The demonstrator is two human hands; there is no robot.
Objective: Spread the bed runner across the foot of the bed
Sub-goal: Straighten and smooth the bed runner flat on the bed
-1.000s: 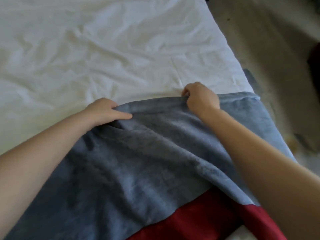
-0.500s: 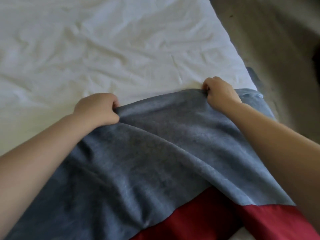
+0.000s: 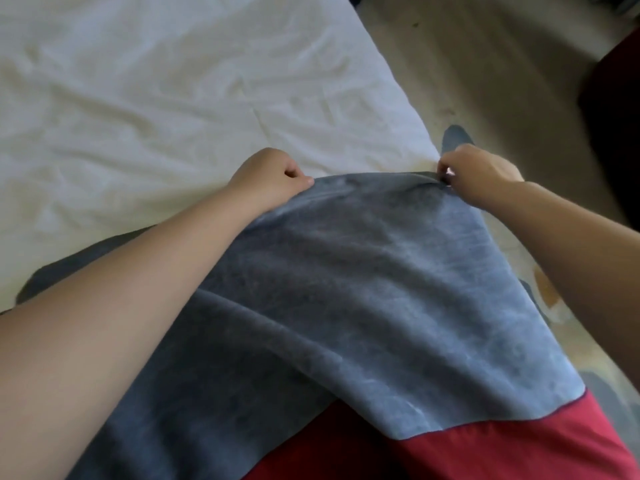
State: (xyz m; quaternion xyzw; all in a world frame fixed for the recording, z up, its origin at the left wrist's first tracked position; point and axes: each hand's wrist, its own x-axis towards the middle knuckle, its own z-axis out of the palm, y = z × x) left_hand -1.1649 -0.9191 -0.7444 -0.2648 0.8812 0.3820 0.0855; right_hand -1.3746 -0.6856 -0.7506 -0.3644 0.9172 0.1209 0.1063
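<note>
head view: your left hand (image 3: 268,178) curls round the far edge of the grey runner (image 3: 346,289), and your right hand (image 3: 481,174) pinches that same edge at the bed's right side. the runner drapes over the near end of the bed (image 3: 173,81), whose white sheet lies creased beyond. red cloth (image 3: 485,452) shows below the runner. pale floor (image 3: 485,64) runs along the right.

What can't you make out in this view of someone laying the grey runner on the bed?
All head view.
- Bed runner: left stretch hidden behind the left forearm; near end cut by the bottom edge.
- Left hand: fingertips tucked under its own knuckles.
- Right hand: covers the runner edge it pinches.
- Red cloth: cropped below, unidentifiable.
- Dark shape, right edge: shadowed, cropped.
</note>
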